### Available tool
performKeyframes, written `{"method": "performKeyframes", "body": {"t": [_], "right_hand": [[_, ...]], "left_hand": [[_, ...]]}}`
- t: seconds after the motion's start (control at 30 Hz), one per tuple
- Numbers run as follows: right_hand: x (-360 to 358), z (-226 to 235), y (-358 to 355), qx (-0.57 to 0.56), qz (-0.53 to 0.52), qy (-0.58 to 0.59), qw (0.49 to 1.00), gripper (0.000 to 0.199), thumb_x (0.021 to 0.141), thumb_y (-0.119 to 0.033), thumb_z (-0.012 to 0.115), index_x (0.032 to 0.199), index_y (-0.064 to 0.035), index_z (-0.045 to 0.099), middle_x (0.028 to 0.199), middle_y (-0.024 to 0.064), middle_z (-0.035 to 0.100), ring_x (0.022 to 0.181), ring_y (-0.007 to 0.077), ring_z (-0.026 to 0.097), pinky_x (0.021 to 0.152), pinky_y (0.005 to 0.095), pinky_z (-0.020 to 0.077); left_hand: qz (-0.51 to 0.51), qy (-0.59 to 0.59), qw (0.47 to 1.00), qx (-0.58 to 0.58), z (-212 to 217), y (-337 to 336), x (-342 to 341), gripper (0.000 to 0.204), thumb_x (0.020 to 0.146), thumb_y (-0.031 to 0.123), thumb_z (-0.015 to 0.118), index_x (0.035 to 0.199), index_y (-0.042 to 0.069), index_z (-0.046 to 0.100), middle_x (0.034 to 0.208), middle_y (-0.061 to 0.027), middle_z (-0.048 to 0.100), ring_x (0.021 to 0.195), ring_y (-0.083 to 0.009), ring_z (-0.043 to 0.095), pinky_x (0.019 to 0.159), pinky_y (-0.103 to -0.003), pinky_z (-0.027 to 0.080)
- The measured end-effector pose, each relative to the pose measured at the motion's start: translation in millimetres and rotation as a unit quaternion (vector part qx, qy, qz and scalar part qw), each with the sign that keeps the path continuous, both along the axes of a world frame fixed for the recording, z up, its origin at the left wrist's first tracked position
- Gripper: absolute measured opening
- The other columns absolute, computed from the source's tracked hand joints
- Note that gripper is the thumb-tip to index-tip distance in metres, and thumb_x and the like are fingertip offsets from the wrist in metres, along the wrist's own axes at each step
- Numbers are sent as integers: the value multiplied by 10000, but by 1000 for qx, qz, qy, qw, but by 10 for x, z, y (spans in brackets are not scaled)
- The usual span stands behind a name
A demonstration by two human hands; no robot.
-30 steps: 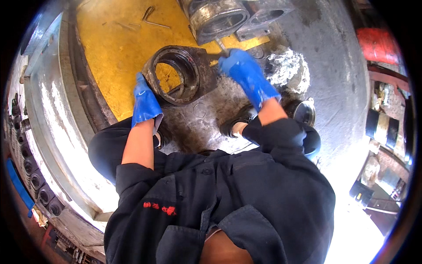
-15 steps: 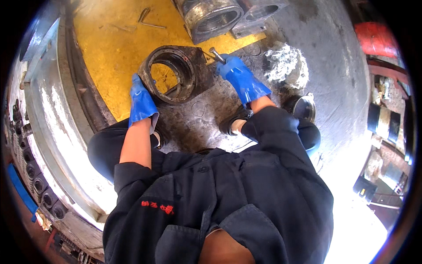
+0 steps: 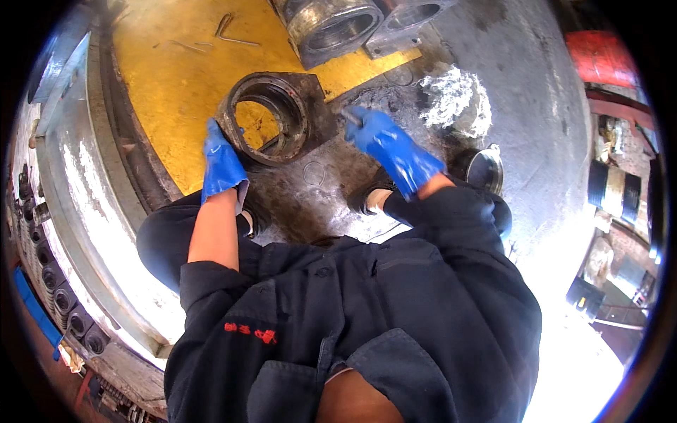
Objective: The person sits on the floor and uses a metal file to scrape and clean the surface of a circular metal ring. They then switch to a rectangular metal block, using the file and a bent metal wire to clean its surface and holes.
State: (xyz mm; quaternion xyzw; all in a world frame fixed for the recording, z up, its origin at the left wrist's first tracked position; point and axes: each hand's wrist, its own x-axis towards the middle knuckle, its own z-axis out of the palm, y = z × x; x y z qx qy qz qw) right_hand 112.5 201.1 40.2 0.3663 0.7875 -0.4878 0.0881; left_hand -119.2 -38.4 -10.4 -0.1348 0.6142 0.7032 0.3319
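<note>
Metal housing [image 3: 314, 116]: a dark, grimy ring with a flat-sided block on its right, resting on the floor in front of the person, across the edge between yellow and grey.
Ring opening: round, tipped toward the person, with yellow floor showing through.
Left hand [image 3: 222, 158]: blue-gloved, wrapped on the ring's left rim, a bit of blue visible inside the opening.
Right hand [image 3: 374, 134]: blue-gloved, closed around a short metal tool, just beside the block and apart from it.
Metal tool [image 3: 348, 117]: grey and blurred, its tip toward the housing.
Yellow floor area [image 3: 162, 92]: carries a bent L-shaped rod [image 3: 236, 40] near its far side.
Cylindrical casting [image 3: 331, 35]: beyond the housing, with a second metal part [image 3: 412, 21] just beside it.
White patch [image 3: 458, 102]: on grey floor, right of the right hand.
Round metal piece [image 3: 485, 169]: near the person's right knee.
Red object [image 3: 599, 60]: at the far right.
</note>
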Motion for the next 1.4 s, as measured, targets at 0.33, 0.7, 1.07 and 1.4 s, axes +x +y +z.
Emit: {"method": "performKeyframes", "body": {"t": [0.33,0.7,1.07,1.4], "right_hand": [[-192,65,77,7,13,-1,1000,371,890,-187,593,1257,-144,632,979,215,704,852,387,690,731,446,529],[-148,50,76,57,25,0,998,368,879,-189,595,1237,-120,638,929,223,700,841,386,692,750,454,537],[-98,-111,118,-42,-49,-47,997,430,909,-141,608,1338,-118,610,868,77,727,694,208,648,689,358,535],[155,-42,-62,13,9,-102,995,469,929,-215,606,1389,-128,577,915,131,741,796,219,705,743,347,533]], "left_hand": [[-7,-18,998,-56,60,41,6,616,1054,541,324,1182,45,667,1014,-138,716,859,-258,669,802,-399,560],[30,-29,999,-13,66,112,23,563,1037,570,370,1212,100,626,951,-141,690,746,-289,647,611,-431,537],[16,-38,999,-19,-1,46,-106,559,1044,550,369,1250,97,622,1042,-109,686,830,-287,648,701,-440,553],[25,-48,999,6,259,168,78,545,1052,519,360,1249,88,630,1047,-109,699,808,-275,653,710,-417,566]]}}
